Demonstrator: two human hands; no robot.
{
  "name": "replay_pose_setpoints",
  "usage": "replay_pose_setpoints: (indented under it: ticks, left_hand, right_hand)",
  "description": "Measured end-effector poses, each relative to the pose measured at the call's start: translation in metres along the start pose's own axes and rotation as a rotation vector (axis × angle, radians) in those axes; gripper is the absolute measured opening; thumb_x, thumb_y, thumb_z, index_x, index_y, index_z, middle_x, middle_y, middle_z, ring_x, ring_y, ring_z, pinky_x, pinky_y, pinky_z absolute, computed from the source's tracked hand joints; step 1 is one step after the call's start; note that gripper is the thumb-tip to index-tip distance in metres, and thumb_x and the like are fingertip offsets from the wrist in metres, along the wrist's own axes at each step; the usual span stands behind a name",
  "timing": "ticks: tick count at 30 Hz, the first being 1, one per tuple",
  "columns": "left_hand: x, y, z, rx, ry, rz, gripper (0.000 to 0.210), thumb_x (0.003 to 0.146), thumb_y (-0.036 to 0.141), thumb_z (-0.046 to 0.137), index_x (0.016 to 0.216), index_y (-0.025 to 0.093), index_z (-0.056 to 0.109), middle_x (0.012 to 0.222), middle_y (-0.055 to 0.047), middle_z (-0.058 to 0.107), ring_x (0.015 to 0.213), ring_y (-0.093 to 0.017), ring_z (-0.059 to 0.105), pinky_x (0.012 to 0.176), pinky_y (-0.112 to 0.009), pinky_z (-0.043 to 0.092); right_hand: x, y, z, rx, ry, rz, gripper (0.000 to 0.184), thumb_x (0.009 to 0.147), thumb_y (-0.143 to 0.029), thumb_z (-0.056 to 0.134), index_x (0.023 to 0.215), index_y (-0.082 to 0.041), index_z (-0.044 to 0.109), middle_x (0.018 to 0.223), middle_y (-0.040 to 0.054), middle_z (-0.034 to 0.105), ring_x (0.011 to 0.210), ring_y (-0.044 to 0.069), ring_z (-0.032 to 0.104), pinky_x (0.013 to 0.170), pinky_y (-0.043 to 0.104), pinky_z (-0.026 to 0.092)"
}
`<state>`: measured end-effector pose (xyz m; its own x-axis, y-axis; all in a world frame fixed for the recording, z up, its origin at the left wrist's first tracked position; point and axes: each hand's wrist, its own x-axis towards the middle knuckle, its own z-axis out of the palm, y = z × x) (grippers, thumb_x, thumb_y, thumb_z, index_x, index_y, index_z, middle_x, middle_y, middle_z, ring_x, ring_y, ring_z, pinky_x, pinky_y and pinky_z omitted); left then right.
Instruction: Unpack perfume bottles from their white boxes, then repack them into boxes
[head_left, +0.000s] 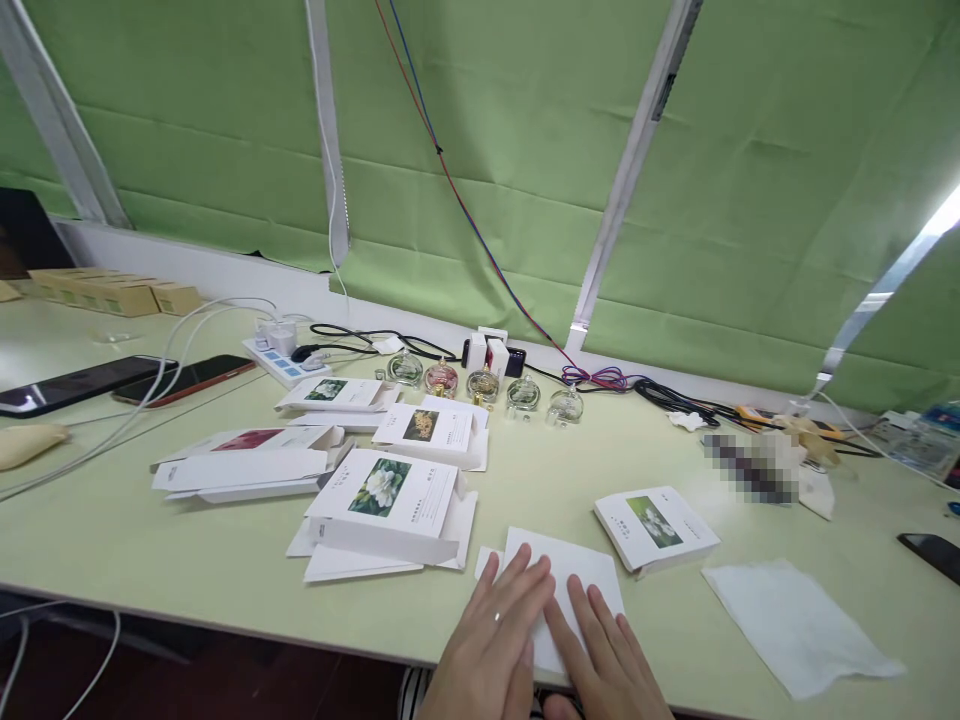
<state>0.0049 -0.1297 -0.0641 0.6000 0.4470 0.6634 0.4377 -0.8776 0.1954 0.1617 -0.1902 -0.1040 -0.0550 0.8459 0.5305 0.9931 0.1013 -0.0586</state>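
Observation:
Both of my hands lie side by side at the table's front edge, pressed flat on a white sheet of card or paper (600,580). My left hand (487,640) has its fingers stretched out over the sheet's left part and wears a ring. My right hand (604,650) rests with spread fingers on its right part, close to the left one. Much of the sheet is hidden under them. Just beyond my right hand stands a white box with a white-flower picture (658,525). To the left lie opened flower-print boxes, among them a larger white-flower box (390,495).
Several round glass bottles (482,384) stand in a row at the back. A yellow-flower box (424,427) and a red-flower box (247,455) lie left. A white cloth (799,620) spreads at right. Phones (187,375), a power strip (281,360) and loose cables are farther back.

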Motion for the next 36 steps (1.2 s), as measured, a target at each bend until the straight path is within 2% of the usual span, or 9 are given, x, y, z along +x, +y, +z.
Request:
replay_pose_setpoints:
  ticks: [2, 4, 10, 16, 19, 23, 28, 32, 36]
  left_hand:
    - [-0.015, 0.003, 0.0, -0.026, 0.098, -0.015, 0.049, 0.083, 0.004, 0.031, 0.127, 0.022, 0.039, 0.121, -0.003, 0.059, 0.126, -0.017, 0.038, 0.108, -0.04, 0.03]
    - [-0.026, 0.006, -0.003, -0.026, 0.112, -0.036, 0.047, 0.082, 0.002, 0.033, 0.119, 0.026, 0.047, 0.112, 0.0, 0.064, 0.122, -0.017, 0.044, 0.107, -0.04, 0.031]
    - [-0.031, -0.002, -0.012, 0.03, 0.158, -0.029, 0.038, 0.08, 0.002, 0.038, 0.105, 0.023, 0.056, 0.105, 0.0, 0.067, 0.119, -0.017, 0.048, 0.105, -0.039, 0.033]
    - [-0.023, -0.014, -0.009, 0.197, 0.092, 0.164, 0.037, 0.072, 0.002, 0.043, 0.1, 0.02, 0.059, 0.102, 0.003, 0.069, 0.099, -0.014, 0.062, 0.096, -0.024, 0.043]
    - [-0.02, -0.014, -0.009, 0.204, 0.101, 0.141, 0.033, 0.074, 0.004, 0.044, 0.098, 0.021, 0.059, 0.101, 0.005, 0.07, 0.095, -0.013, 0.064, 0.09, -0.019, 0.048]
    - [-0.018, -0.012, -0.013, 0.215, 0.091, 0.147, 0.03, 0.076, 0.006, 0.044, 0.098, 0.022, 0.059, 0.099, 0.005, 0.07, 0.094, -0.012, 0.065, 0.085, -0.018, 0.051]
    - [-0.016, -0.012, -0.014, 0.226, 0.138, 0.159, 0.029, 0.077, 0.006, 0.043, 0.095, 0.021, 0.06, 0.096, 0.005, 0.071, 0.091, -0.012, 0.066, 0.085, -0.017, 0.05]
    - [-0.018, -0.013, -0.01, 0.233, 0.173, 0.154, 0.033, 0.075, 0.003, 0.039, 0.093, 0.021, 0.061, 0.095, 0.006, 0.071, 0.091, -0.011, 0.066, 0.087, -0.018, 0.048]
    - [-0.025, -0.017, -0.001, 0.234, 0.132, 0.159, 0.038, 0.072, 0.003, 0.041, 0.1, 0.02, 0.06, 0.101, 0.004, 0.069, 0.098, -0.013, 0.063, 0.09, -0.022, 0.048]
  right_hand:
    - [0.015, 0.0, -0.005, -0.007, -0.064, -0.013, 0.042, 0.084, -0.042, 0.046, 0.12, -0.024, 0.057, 0.127, 0.0129, 0.053, 0.114, 0.035, 0.051, 0.086, 0.051, 0.046]
    - [0.038, -0.002, -0.012, -0.014, -0.175, -0.002, 0.043, 0.082, -0.033, 0.05, 0.123, -0.02, 0.054, 0.131, 0.0154, 0.048, 0.117, 0.035, 0.048, 0.089, 0.049, 0.045]
    - [0.114, -0.012, -0.033, -0.033, -0.535, 0.166, 0.046, 0.09, -0.026, 0.038, 0.132, -0.009, 0.042, 0.137, 0.0213, 0.037, 0.127, 0.033, 0.035, 0.098, 0.045, 0.035]
    - [0.158, 0.001, -0.011, -0.035, -0.549, 0.199, 0.04, 0.092, -0.024, 0.03, 0.126, -0.009, 0.045, 0.137, 0.0222, 0.038, 0.126, 0.033, 0.037, 0.094, 0.044, 0.037]
    - [0.167, 0.004, -0.004, -0.037, -0.526, 0.19, 0.041, 0.092, -0.022, 0.029, 0.127, -0.006, 0.044, 0.139, 0.0225, 0.035, 0.129, 0.032, 0.031, 0.1, 0.045, 0.03]
    - [0.161, 0.015, -0.019, -0.053, -0.364, 0.167, 0.043, 0.091, -0.02, 0.028, 0.132, -0.012, 0.039, 0.145, 0.0125, 0.028, 0.135, 0.029, 0.015, 0.107, 0.049, 0.015]
    - [0.129, 0.059, -0.044, 0.013, -0.104, 0.239, 0.043, 0.09, -0.024, 0.023, 0.12, -0.011, 0.05, 0.134, 0.0117, 0.045, 0.132, 0.026, 0.027, 0.107, 0.049, 0.022]
    - [0.094, 0.097, -0.045, 0.021, -0.09, 0.272, 0.049, 0.089, -0.041, 0.025, 0.121, -0.013, 0.049, 0.135, 0.0113, 0.045, 0.133, 0.028, 0.023, 0.106, 0.052, 0.023]
    - [0.059, 0.118, -0.04, -0.063, -0.236, 0.333, 0.053, 0.087, -0.05, 0.028, 0.129, -0.023, 0.045, 0.14, 0.0064, 0.039, 0.131, 0.033, 0.027, 0.099, 0.06, 0.028]
